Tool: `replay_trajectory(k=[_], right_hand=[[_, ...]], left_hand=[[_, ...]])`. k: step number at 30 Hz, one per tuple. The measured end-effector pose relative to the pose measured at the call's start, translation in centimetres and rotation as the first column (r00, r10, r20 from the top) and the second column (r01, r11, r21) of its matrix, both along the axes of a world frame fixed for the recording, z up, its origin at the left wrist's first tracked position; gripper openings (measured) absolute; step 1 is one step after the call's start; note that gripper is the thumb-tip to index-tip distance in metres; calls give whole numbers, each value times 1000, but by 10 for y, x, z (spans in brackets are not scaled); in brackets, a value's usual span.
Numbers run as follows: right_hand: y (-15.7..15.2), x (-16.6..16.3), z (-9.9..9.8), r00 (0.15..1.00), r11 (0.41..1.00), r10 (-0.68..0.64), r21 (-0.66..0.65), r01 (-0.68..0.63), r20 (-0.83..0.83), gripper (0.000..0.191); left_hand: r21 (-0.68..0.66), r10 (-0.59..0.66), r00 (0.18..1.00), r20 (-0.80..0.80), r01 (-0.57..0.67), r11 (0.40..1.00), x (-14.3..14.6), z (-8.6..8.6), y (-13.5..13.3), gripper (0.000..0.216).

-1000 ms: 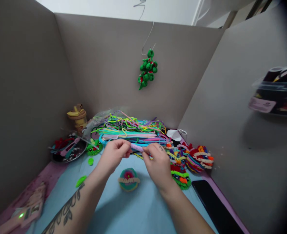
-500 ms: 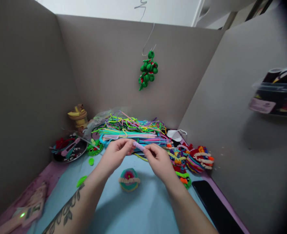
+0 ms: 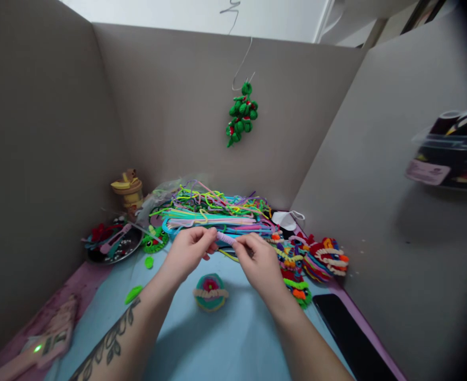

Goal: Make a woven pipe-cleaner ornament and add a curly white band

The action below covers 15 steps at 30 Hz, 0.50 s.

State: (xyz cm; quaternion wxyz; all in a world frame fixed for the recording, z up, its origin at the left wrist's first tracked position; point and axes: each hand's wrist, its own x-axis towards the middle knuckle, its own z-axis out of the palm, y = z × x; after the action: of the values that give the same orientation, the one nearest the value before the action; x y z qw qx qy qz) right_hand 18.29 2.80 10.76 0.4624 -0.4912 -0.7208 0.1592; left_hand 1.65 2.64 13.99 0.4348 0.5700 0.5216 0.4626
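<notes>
My left hand [image 3: 188, 253] and my right hand [image 3: 261, 262] meet above the light blue mat [image 3: 201, 338], both pinched on a short lilac pipe-cleaner coil [image 3: 226, 238] held between them. The left fingers grip its left end, the right fingers its right end. Right behind the hands lies a big heap of coloured pipe cleaners [image 3: 213, 211]. Below the hands a small round teal and red pipe-cleaner piece [image 3: 210, 291] rests on the mat.
Grey partition walls enclose the desk. A dark dish of scraps [image 3: 112, 243] and a yellow figure [image 3: 128, 191] stand at left, finished colourful pieces [image 3: 321, 259] at right, a black phone [image 3: 348, 333] at lower right. A green ornament [image 3: 241, 114] hangs on the back wall.
The right hand has turned and shifted slightly left and down along the lilac coil; the left hand has kept its pinch. The view has barely moved.
</notes>
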Motion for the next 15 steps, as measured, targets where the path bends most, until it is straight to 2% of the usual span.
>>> replay_trajectory(k=[6,11,15], right_hand=[[-3,-1,-4,992,982,-62,183,42,107,12],[-1,0,-8,984,952,-110,298,65,137,10],[0,0,-8,980,942,-133,327,78,149,10]], left_hand=[[-27,-8,998,54,10,1000,-1,-4,3,33],[-81,-23,978,208,41,996,0,-10,5,27],[-134,-51,942,333,101,986,1,-15,6,27]])
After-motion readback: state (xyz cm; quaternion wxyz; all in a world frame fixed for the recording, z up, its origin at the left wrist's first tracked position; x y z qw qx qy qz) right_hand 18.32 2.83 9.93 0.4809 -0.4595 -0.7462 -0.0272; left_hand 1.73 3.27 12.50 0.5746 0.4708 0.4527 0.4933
